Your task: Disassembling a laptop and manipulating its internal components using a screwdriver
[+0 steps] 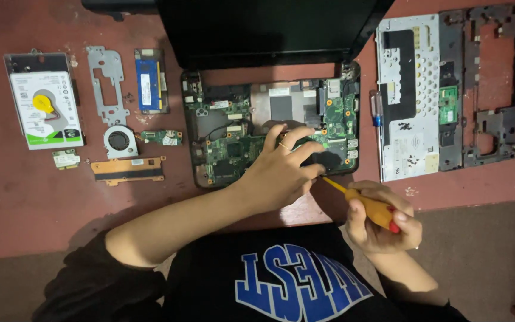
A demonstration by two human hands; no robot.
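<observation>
An opened laptop base with its green motherboard (227,140) lies on the reddish table (25,191), the dark screen (269,27) tilted back behind it. My left hand (281,170) rests on the board's front right part, fingers curled over a dark component, a ring on one finger. My right hand (379,223) grips a screwdriver (365,203) with an orange-yellow handle. Its tip points up and left toward the board's front edge, right beside my left fingers.
Removed parts lie left of the laptop: a hard drive (46,101), a metal bracket (108,83), a memory module (150,80), a fan (119,141), small boards (163,137) and a heat strip (127,170). At the right lie a keyboard plate (406,95), a frame (490,89) and a blue-capped tool (376,110).
</observation>
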